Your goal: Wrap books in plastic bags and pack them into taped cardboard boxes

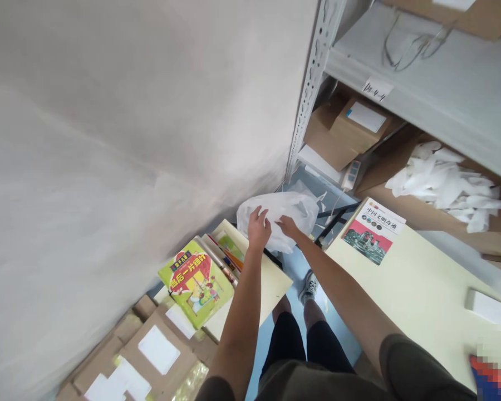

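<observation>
Rests left hand (259,226), fingers spread, on the near left edge of the white plastic bag (296,207) at frame centre. Seems to pinch its lower edge with right hand (288,226). Lies just beyond both, stretched left-right, equally near.

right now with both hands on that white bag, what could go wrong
The thin white bag under the left hand and right hand could snag on the black cables beside it and tear. The left forearm passes close by the yellow-green book, which lies tilted at the table edge and might get knocked off.
</observation>
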### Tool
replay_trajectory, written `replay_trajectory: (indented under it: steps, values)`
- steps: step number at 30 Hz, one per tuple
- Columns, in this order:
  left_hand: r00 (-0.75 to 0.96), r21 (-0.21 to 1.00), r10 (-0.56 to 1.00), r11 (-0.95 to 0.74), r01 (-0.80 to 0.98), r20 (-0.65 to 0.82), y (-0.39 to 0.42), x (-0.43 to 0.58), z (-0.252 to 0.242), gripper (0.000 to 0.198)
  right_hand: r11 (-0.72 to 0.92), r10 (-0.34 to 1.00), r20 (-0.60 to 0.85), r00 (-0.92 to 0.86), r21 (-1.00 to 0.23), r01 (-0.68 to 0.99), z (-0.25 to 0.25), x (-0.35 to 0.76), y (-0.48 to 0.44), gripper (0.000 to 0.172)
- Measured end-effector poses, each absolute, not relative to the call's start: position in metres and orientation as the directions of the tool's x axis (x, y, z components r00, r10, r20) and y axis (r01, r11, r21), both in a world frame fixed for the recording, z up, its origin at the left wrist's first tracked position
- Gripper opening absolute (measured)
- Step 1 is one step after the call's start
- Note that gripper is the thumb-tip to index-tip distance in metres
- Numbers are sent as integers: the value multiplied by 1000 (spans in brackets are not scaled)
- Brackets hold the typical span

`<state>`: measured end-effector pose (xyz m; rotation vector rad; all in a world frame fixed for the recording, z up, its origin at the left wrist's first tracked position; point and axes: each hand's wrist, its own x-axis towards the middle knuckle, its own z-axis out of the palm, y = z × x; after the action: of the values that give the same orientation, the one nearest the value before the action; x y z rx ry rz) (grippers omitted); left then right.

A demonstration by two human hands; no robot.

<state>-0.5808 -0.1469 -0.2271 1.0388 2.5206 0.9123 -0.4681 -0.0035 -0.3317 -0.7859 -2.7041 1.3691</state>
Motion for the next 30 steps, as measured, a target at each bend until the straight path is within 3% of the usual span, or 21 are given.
replay_trajectory:
  steps: [3,6,10,13,15,20,22,25,27,30]
  values:
    - [-746,638,661,611,469,-84,-160,-591,-213,62,485,400,-150,-904,-802,348,-292,-469,-19,48]
    - [-742,660,660,612,436,-120,-173,-598,-192,73,495,461,-136,-877,-781,381,-250,-456,-21,59]
    - [-662,715,738,532,453,-129,-182,-598,-165,79,484,568,-129,-813,-746,457,-198,-430,-15,56]
    - [-582,784,802,444,434,-132,-180,-592,-148,81,465,595,-75,-800,-780,419,-163,-409,-16,50]
    - [-555,823,820,409,394,-142,-175,-583,-137,70,453,619,-35,-785,-800,393,-142,-396,-18,43]
    - [-629,838,771,407,362,-103,-162,-552,-101,15,290,819,-67,-569,-809,512,-101,-367,-26,26]
    - [-686,845,724,407,348,-66,-160,-537,-82,14,140,902,-97,-421,-857,496,-87,-356,-29,36]
    - [-778,845,628,413,339,5,-159,-512,-51,18,-94,933,-185,-310,-954,286,-65,-336,-37,55]
    - [-775,849,629,372,376,67,-156,-494,-31,17,-210,904,-251,-346,-966,150,-49,-319,-42,63]
    - [-647,852,747,235,469,150,-148,-459,-5,18,-269,831,-251,-496,-963,36,-28,-290,-49,68]
